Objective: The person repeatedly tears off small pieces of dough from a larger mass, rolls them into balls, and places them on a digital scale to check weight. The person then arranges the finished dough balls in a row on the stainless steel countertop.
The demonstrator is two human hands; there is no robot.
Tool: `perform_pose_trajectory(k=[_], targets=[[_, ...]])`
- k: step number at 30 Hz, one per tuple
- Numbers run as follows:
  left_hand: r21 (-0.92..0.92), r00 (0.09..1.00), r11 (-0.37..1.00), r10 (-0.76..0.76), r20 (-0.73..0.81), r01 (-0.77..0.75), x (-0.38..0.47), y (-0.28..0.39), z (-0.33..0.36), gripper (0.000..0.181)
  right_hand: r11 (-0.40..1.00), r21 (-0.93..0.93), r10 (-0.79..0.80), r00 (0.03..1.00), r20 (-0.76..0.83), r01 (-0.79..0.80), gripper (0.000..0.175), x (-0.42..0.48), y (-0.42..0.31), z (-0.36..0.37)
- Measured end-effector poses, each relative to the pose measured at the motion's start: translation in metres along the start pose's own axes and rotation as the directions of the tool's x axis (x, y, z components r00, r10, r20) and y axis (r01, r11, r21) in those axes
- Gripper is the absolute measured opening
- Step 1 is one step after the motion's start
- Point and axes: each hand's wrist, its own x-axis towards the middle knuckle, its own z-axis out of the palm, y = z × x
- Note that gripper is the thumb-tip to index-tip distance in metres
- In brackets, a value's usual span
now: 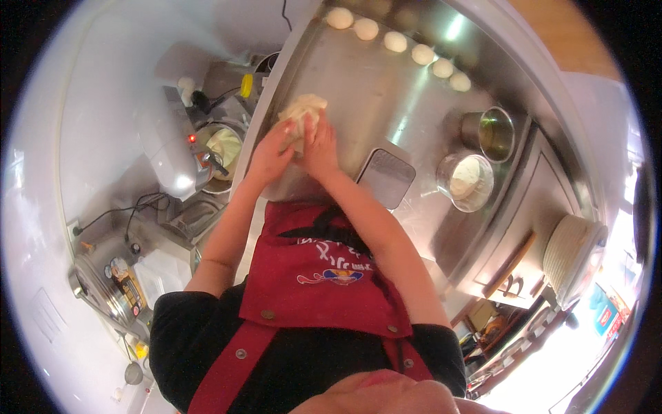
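A mound of pale dough (304, 109) lies on the stainless steel worktop (357, 98), near its left edge. My left hand (273, 152) presses on the near left side of the dough, fingers bent round it. From the right, my right hand (319, 147) rests on the same dough with its fingers stretched over the top. Both hands touch the dough, and its underside is hidden. Along the far edge of the worktop sits a row of several round dough balls (395, 42). A scale with a grey plate (387, 177) stands right of my right hand.
Right of the scale are a clear container of white flour (465, 178) and a metal-looking container with yellowish liquid (496, 133). Left of the worktop, a stand mixer (173, 150) stands by a bowl of dough (223, 147). Stacked plates (569, 253) are at the right.
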Motion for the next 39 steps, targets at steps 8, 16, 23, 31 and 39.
perform_pose_trajectory(k=[8, 16, 23, 31, 39], targets=[[0.352, 0.896, 0.829, 0.438, 0.072, -0.434, 0.032, 0.032, 0.017, 0.071, 0.777, 0.603, 0.179, 0.982, 0.065, -0.182, 0.059, 0.038, 0.05, 0.051], [0.371, 0.911, 0.835, 0.401, 0.094, -0.406, 0.059, 0.004, 0.043, 0.062, 0.929, 0.197, 0.155, 0.813, 0.561, -0.314, 0.049, 0.048, 0.061, -0.031], [0.411, 0.825, 0.76, 0.564, -0.034, -0.503, 0.064, -0.002, 0.05, 0.012, 0.935, 0.07, 0.217, 0.717, 0.662, -0.347, 0.044, 0.041, 0.053, -0.051], [0.472, 0.819, 0.731, 0.573, -0.03, -0.494, 0.073, -0.011, 0.072, 0.008, 0.899, 0.201, 0.178, 0.743, 0.645, -0.39, 0.046, 0.014, 0.047, -0.086], [0.567, 0.955, 0.777, 0.287, 0.067, -0.274, 0.062, 0.029, 0.057, 0.025, 0.783, 0.487, 0.071, 0.835, 0.546, -0.386, 0.048, -0.048, 0.032, -0.151]])
